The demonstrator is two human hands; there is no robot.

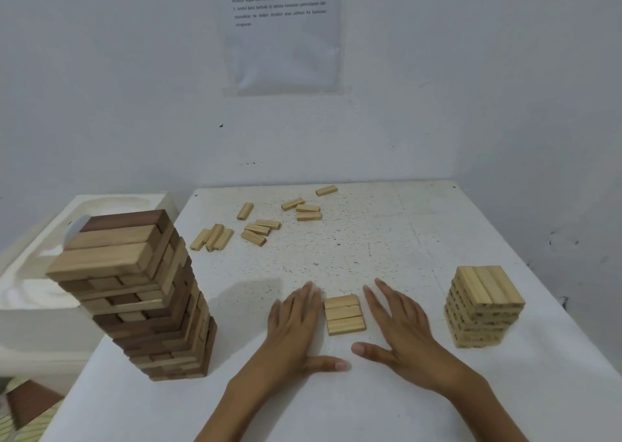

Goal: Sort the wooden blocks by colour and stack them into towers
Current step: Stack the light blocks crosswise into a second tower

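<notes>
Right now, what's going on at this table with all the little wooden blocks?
A person is sorting wooden blocks on a white table. The left hand and right hand lie flat and open on either side of three pale blocks laid side by side, holding nothing. A tall tower of mixed brown blocks stands at the left, and a shorter pale tower at the right. Loose pale blocks lie scattered at the far side.

place: bare indoor corner set up as a task station, home or lab unclear | walls (101,71): plain white, meeting at right | sheet (281,37): printed numbered steps in clear sleeve, stuck on wall | table (404,233): white, speckled, against the wall | tub (101,206): white, beside table on left
</notes>
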